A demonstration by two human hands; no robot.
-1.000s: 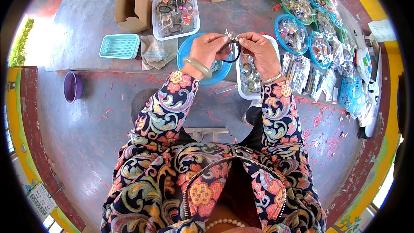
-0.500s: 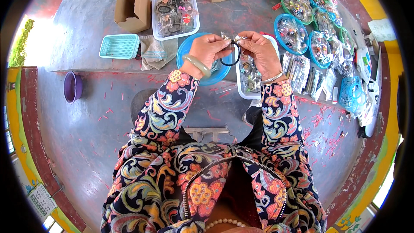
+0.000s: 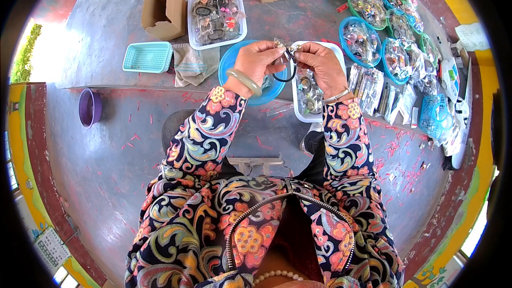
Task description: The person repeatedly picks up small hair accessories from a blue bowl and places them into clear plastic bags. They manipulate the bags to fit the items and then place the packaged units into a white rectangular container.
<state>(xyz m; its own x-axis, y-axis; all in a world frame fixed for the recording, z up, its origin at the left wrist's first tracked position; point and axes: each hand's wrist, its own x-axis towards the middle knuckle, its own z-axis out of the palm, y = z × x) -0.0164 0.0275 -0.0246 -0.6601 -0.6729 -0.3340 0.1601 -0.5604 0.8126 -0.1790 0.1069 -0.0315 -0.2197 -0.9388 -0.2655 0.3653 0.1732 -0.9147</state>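
Between my two hands hangs a black elastic hair tie (image 3: 288,78) with small light-coloured beads at its top. My left hand (image 3: 258,63) pinches its left side between thumb and fingers. My right hand (image 3: 322,65) pinches the other side, fingertips close to the left ones. Below the left hand lies a round blue basin (image 3: 228,63), partly covered by that hand. A white tray (image 3: 302,114) of bagged hair ties sits under my right hand, which hides part of it. What exactly the fingertips cover is too small to tell.
Farther off stands another white tray (image 3: 245,28) of bagged hair ties, beside an open cardboard box (image 3: 166,13). A turquoise basket (image 3: 146,57) and grey cloth (image 3: 186,69) lie left. Several round baskets (image 3: 343,34) of bagged goods crowd the right. A purple tub (image 3: 89,108) is on the floor.
The hair tie has shifted and turned slightly between my fingertips, and its loop hangs a little lower. Both hands keep nearly the same place.
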